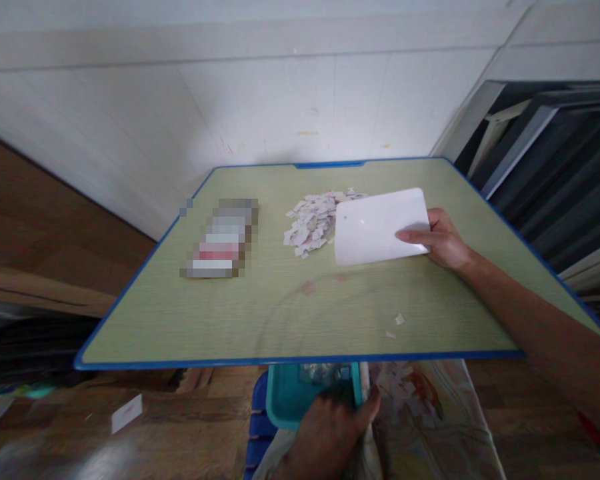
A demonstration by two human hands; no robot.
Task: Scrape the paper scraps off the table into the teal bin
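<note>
My right hand (447, 243) holds a white plastic sheet (375, 227) with rounded corners and a small hole, thumb on top. The sheet is tilted over the tabletop, its left side beside a heap of small white paper pieces (313, 223) and hiding part of it. Below the table's front edge, my left hand (330, 427) grips a teal basin (283, 410) at its near right corner. Its thumb points outward and the fingers reach inside, dark in shadow. Clear, shiny material (323, 372) shows at the basin's far end.
The table (205, 327) has a blue rim. A pixelated object (220, 240) lies at its left. Two loose paper scraps (399, 319) lie near the front edge. Below are a blue slatted seat (258, 427) and patterned cloth (440, 433) strewn with paper pieces. A white card (127, 413) lies on the floor.
</note>
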